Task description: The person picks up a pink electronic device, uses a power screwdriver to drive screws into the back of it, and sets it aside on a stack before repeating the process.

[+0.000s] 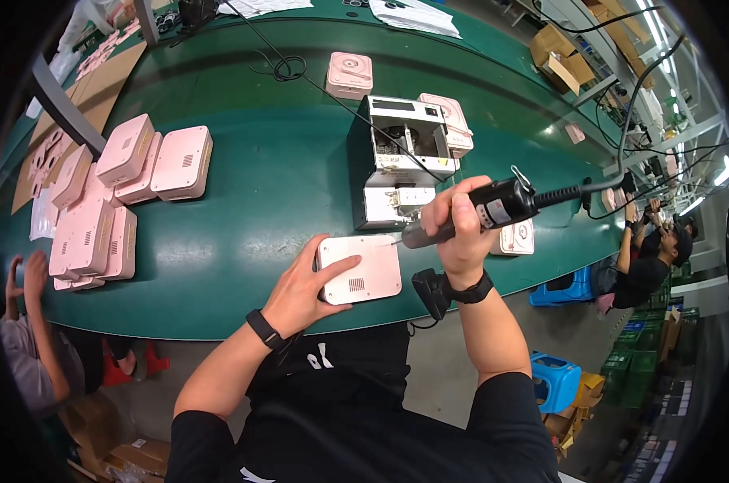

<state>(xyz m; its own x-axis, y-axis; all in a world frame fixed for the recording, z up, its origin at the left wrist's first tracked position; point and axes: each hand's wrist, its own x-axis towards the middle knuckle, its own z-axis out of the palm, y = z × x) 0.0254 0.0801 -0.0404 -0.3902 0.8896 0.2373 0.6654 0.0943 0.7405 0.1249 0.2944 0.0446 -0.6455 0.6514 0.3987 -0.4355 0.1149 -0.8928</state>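
A pale pink box-shaped device (374, 270) with rounded corners and a slotted vent lies on the green bench in front of me. My left hand (306, 280) holds it by its left side, thumb and fingers spread around the edge and across the top. My right hand (463, 229) is wrapped around a black corded electric screwdriver (493, 206). The tool is tilted, its thin bit reaching the device's upper right corner; whether a screw sits there is too small to tell. Just beyond stands a black and silver screw feeder machine (405, 149).
Several pink devices (123, 189) are stacked at the left. Others (350, 74) stand behind and beside the feeder, one (516, 239) right of my right hand. A cable (300, 72) crosses the bench. A co-worker's hands (28, 278) show at far left; another person (650, 258) sits at right.
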